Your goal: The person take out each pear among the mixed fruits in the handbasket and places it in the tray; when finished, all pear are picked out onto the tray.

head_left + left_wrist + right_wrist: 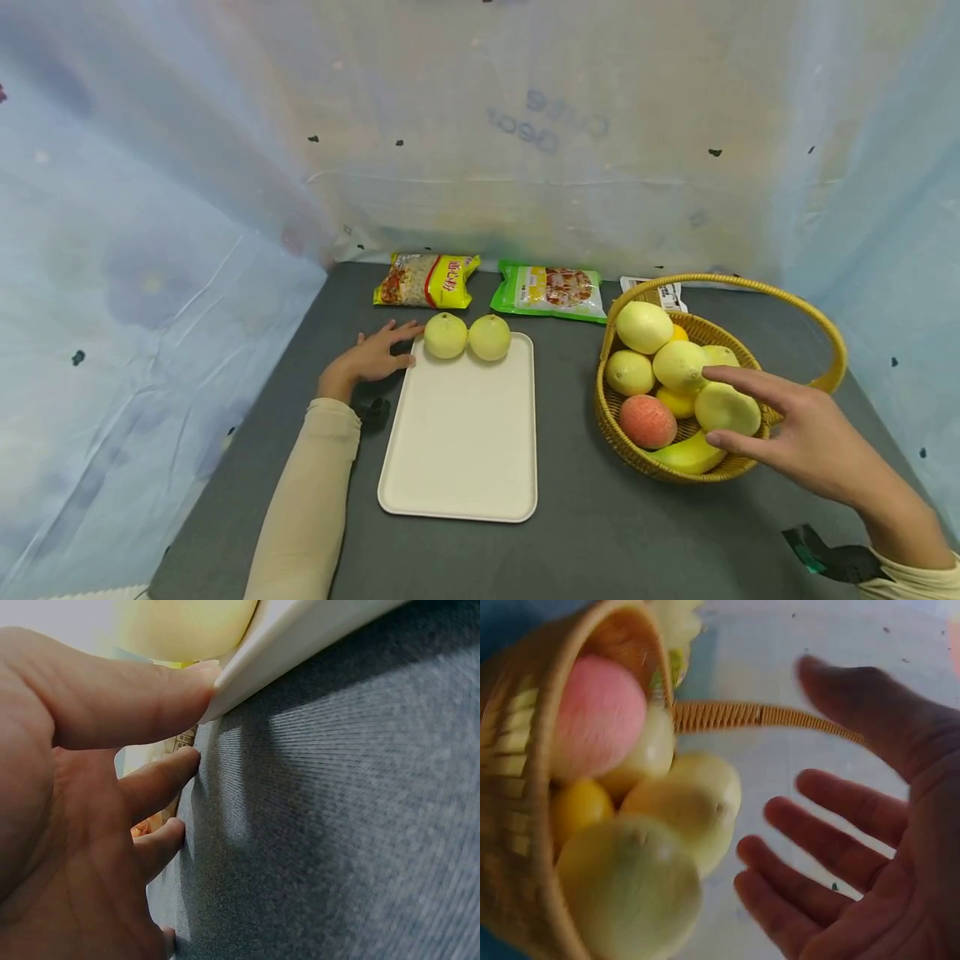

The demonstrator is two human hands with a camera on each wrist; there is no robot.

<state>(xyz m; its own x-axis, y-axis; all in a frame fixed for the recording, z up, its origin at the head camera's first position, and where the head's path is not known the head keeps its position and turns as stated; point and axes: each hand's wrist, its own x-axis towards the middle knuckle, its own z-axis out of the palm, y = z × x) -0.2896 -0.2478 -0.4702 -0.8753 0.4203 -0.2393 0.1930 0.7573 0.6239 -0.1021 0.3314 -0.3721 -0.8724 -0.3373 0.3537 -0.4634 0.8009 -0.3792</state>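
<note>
My left hand point(375, 354) rests with spread fingers at the far left corner of a white rectangular tray point(461, 442). In the left wrist view its thumb point(142, 705) touches the tray's rim, and the other fingertips lie near the dark cloth. Two round pale yellow-green fruits, a left one point(446, 336) and a right one point(490, 337), sit side by side at the tray's far end. Above the right side of a wicker basket point(611, 425) my right hand point(810, 433) hovers, thumb and fingers apart, holding nothing. Inside are several pale fruits point(681, 365), a peach point(648, 422) and a banana point(690, 455).
Behind the tray lie a yellow food packet point(427, 281) and a green-edged packet point(551, 290). Another packet point(663, 293) is partly hidden behind the basket's arched handle point(750, 285). A grey cloth point(585, 533) covers the table, with pale curtains around it.
</note>
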